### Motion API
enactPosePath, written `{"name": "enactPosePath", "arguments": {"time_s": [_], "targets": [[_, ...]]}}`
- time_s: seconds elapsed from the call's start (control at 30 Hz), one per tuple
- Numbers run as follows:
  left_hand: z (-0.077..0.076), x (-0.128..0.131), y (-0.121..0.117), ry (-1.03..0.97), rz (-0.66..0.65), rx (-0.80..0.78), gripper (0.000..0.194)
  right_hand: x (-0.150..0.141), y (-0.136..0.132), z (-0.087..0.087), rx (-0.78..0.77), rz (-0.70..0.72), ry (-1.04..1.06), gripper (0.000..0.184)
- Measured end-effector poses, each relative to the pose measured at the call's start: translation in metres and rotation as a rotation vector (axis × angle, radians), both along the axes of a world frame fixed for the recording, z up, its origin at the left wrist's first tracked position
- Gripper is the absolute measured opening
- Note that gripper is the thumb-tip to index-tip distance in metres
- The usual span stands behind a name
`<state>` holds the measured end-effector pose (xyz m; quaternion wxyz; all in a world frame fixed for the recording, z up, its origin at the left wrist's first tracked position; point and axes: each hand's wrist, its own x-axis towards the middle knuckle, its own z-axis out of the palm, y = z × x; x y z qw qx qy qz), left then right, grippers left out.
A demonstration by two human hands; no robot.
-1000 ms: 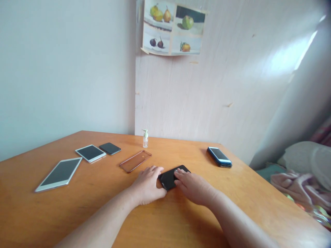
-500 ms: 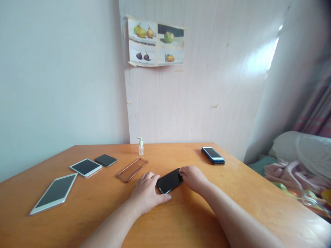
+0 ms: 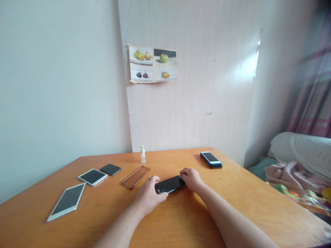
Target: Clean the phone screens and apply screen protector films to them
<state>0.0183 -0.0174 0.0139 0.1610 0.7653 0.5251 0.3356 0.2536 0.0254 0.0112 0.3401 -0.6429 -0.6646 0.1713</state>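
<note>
A black smartphone (image 3: 169, 185) lies screen up on the wooden table, slanting up to the right. My left hand (image 3: 149, 195) grips its left end, fingers along the far edge and thumb along the near one. At the right end, my right hand (image 3: 191, 179) is closed, with its fingertips pressed to the screen. A small pale patch shows under those fingertips; I cannot make out whether it is something held or a reflection. Just beyond my left hand lies a clear phone case (image 3: 136, 177) with a pinkish rim, apart from the phone.
On the left of the table (image 3: 155, 227) lie a white tablet (image 3: 67, 201), a smaller white tablet (image 3: 93, 177) and a dark flat device (image 3: 110, 169). A small pump bottle (image 3: 143, 155) stands at the back. Stacked phones (image 3: 211, 159) lie at the far right.
My left hand has closed in on the phone's left end. The phone lies at a flatter slant, its right end nearer me. The camera view has tilted up slightly.
</note>
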Motion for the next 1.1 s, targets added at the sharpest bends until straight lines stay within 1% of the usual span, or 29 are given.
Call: {"name": "enactPosePath", "arguments": {"time_s": [0.13,0.27,0.33,0.43,0.57,0.67,0.83,0.9,0.97,1.1], "targets": [[0.000,-0.003,0.000,-0.131,0.014,-0.043,0.039,-0.006,-0.003,0.002,-0.054,-0.020,0.152,0.023],[0.006,-0.006,0.000,-0.203,0.010,-0.045,0.035,-0.008,-0.010,0.009,-0.138,-0.003,0.297,0.016],[0.012,-0.008,-0.003,-0.202,0.004,-0.047,0.038,-0.006,-0.017,0.014,-0.157,0.020,0.344,0.015],[0.019,-0.012,-0.013,-0.201,0.003,-0.028,0.044,-0.003,-0.036,0.017,-0.173,0.049,0.397,0.020],[0.020,-0.020,-0.038,-0.224,-0.011,0.026,0.047,-0.003,-0.071,0.017,-0.169,0.078,0.442,0.031],[0.016,-0.024,-0.065,-0.251,0.003,0.078,0.046,-0.008,-0.098,0.019,-0.136,0.084,0.463,0.037],[0.011,-0.034,-0.112,-0.257,0.021,0.101,0.040,-0.021,-0.134,0.029,-0.040,0.083,0.443,0.044],[0.010,-0.038,-0.127,-0.196,0.028,0.122,0.038,-0.026,-0.146,0.031,-0.014,0.083,0.440,0.044],[0.007,-0.043,-0.139,-0.089,0.052,0.141,0.036,-0.031,-0.155,0.030,-0.001,0.076,0.447,0.043],[-0.002,-0.046,-0.154,0.094,0.147,0.206,0.037,-0.039,-0.163,0.023,-0.002,0.052,0.445,0.043]]}}
